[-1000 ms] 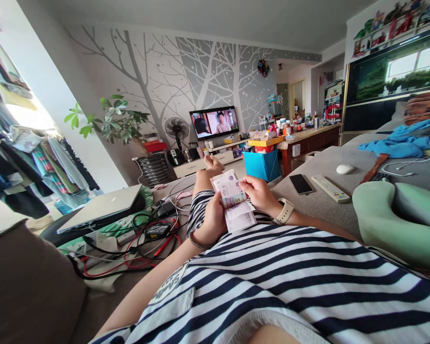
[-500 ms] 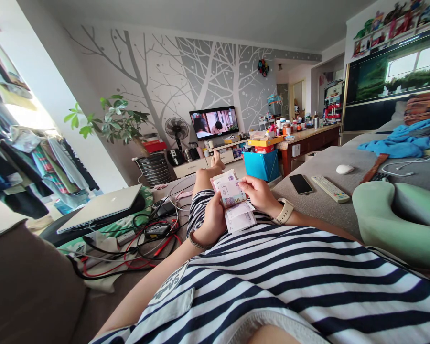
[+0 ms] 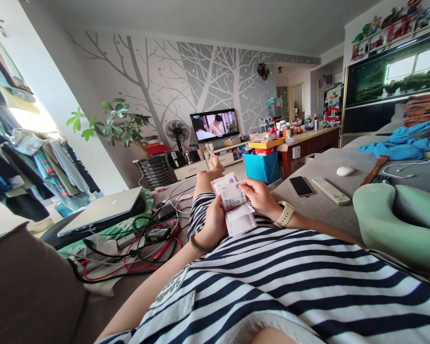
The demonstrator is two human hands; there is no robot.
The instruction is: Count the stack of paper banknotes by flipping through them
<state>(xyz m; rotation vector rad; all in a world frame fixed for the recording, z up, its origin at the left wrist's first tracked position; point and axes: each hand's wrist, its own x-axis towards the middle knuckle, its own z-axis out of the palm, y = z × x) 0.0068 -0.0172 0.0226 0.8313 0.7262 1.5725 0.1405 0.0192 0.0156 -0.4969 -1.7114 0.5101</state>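
I lie back in a navy-and-white striped top, with my legs stretched toward the room. My left hand [image 3: 212,221] is closed around a stack of banknotes [image 3: 233,202] held over my lap. My right hand [image 3: 260,195], with a pale watch on its wrist, pinches the top note of the stack, a purple one marked 5, at its right edge. Several white and pink notes fan out below it.
A phone [image 3: 301,186], a remote [image 3: 330,190] and a white mouse [image 3: 345,171] lie on the grey sofa to my right, near a green neck pillow [image 3: 397,220]. On my left are a laptop [image 3: 100,210] and tangled cables [image 3: 136,248]. Farther off are a blue bin [image 3: 261,166] and a TV [image 3: 214,125].
The top note has slid slightly to the right under my right fingers. The view has tilted a little and the TV picture has changed. Both hands stay over my lap.
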